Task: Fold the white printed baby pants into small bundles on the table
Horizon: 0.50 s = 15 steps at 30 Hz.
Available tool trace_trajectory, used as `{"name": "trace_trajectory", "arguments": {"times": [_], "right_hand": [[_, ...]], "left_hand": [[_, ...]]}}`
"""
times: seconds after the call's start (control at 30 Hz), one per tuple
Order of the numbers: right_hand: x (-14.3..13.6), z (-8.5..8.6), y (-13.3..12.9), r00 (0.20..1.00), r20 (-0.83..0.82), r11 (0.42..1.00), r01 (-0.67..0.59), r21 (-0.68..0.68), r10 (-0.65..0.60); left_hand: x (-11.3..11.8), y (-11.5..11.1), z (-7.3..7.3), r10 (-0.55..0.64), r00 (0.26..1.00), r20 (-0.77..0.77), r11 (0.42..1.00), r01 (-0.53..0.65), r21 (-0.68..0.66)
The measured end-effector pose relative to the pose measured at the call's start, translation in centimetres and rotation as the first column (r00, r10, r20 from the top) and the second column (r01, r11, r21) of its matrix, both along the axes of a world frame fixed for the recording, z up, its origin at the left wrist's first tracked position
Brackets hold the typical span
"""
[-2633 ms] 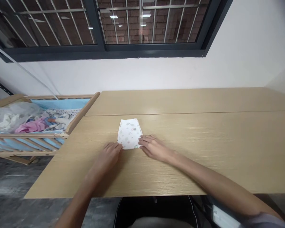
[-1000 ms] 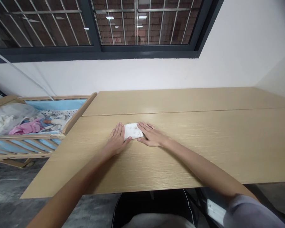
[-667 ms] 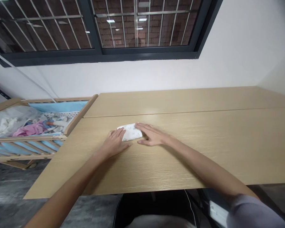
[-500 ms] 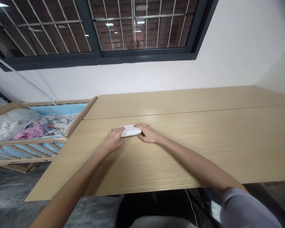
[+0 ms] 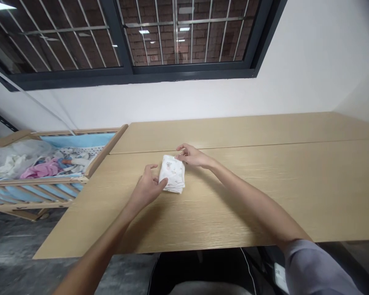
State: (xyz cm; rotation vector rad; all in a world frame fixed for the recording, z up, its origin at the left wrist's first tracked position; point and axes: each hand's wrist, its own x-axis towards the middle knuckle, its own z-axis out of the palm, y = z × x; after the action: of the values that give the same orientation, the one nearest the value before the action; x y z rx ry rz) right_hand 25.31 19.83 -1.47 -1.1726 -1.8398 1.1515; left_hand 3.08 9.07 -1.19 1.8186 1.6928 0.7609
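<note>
Cloth (image 5: 174, 171), folded and printed, is lying on the worktop (image 5: 264, 184) between two bare hands.
The left hand (image 5: 147, 186) is resting its thumb on the left edge (whether it is gripping, one cannot tell); the right hand (image 5: 192, 156) is holding its fingers parted, thumb at the far right corner. Neat work is probably depending on squaring the uneven near-edge layers with light pressure. No brand, label or writing is showing legibly.
</note>
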Motion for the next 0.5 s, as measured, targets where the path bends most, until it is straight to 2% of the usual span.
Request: {"name": "trace_trajectory", "arguments": {"times": [0.13, 0.23, 0.33, 0.43, 0.5], "right_hand": [[-0.3, -3.2, 0.6, 0.988, 0.155, 0.999, -0.021, 0.041, 0.014], [-0.5, -4.4, 0.8, 0.969, 0.247, 0.997, -0.032, 0.076, 0.012], [-0.4, -3.7, 0.1, 0.947, 0.323, 0.971, -0.083, 0.222, 0.007], [-0.5, -1.9, -1.7, 0.918, 0.389, 0.875, -0.246, 0.418, 0.072], [-0.9, -0.9, -3.3, 0.873, 0.449, 0.8, -0.402, 0.445, 0.189]], "left_hand": [[0.4, 0.2, -2.8, -0.073, 0.98, -0.183, 0.995, 0.061, -0.075], [0.6, -0.2, -3.4, -0.115, 0.963, -0.242, 0.991, 0.094, -0.099], [1.2, -1.6, -2.7, -0.072, 0.909, -0.411, 0.996, 0.085, 0.014], [2.7, -3.9, -2.5, -0.017, 0.831, -0.556, 0.967, 0.154, 0.201], [4.1, -5.4, -3.3, -0.021, 0.838, -0.545, 0.942, 0.199, 0.27]]}}
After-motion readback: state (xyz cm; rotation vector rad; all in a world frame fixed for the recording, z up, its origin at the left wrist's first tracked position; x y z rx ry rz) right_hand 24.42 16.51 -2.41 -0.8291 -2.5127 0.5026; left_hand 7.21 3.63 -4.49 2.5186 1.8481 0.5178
